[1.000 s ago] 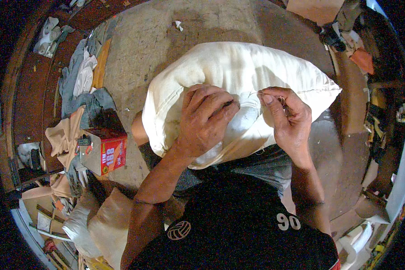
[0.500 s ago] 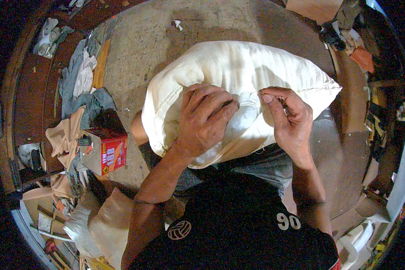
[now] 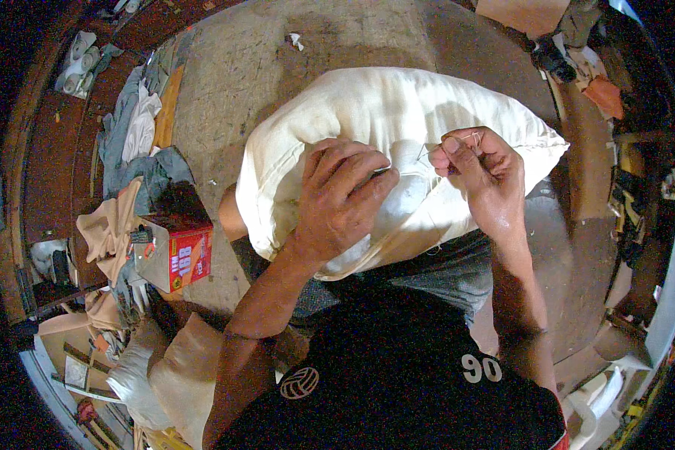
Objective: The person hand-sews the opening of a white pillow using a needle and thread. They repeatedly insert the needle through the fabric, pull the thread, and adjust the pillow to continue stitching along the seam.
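Observation:
A plump cream-white pillow [image 3: 367, 97] lies across my lap, with an open gap in its seam. White filling [image 3: 401, 206] shows in the gap. My left hand [image 3: 345, 191] is closed on the pillow's cloth at the left end of the gap, fingers curled and the fingertips partly hidden. At the gap's right end my right hand [image 3: 484, 172] pinches a thin white thread [image 3: 427, 150], which runs to the cloth and loops over the fingers. Whether a needle is in that pinch is too small to make out.
On the left stand a red-and-silver tin [image 3: 184, 259] and grey cloths [image 3: 161, 172]. More pillows [image 3: 187, 367] lie at lower left. A white scrap [image 3: 297, 42] is on the worn floor board [image 3: 225, 97]. Orange and brown scraps [image 3: 604, 97] lie at far right.
My right hand has moved slightly to the right and turned, with the thread now showing between it and the seam. The left hand and pillow have hardly moved.

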